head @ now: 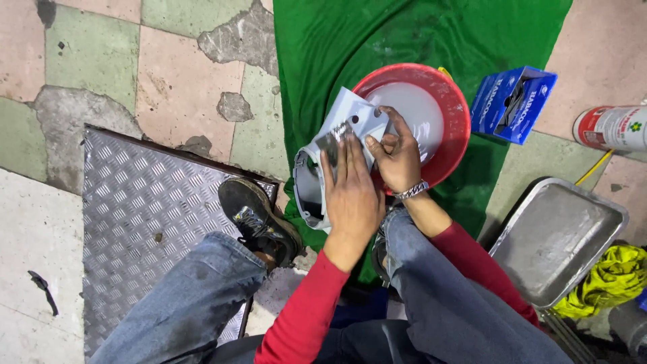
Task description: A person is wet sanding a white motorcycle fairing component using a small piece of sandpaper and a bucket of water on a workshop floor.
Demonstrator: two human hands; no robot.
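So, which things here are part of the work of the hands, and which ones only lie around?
In use:
- left hand, flat on the grey plastic part
- right hand, gripping the same part
- red basin of whitish liquid, directly beneath

Lying about:
- blue carton
- metal tray
- yellow cloth
- spray can
- green cloth

Grey plastic part (317,182): its middle lay under the left hand (350,195), so its full shape could not be told.
Small dark piece (330,143) under the left fingertips: too small and glossy to identify.
Red basin (458,114): near rim hidden behind the right hand (396,156) and wrist.
Right shoe (379,253): almost wholly covered by the forearms and jeans.
White can (612,127): cut off by the right edge.
Yellow cloth (610,278): partly out of the picture at the right.
Blue box (512,102): dark contents unclear.
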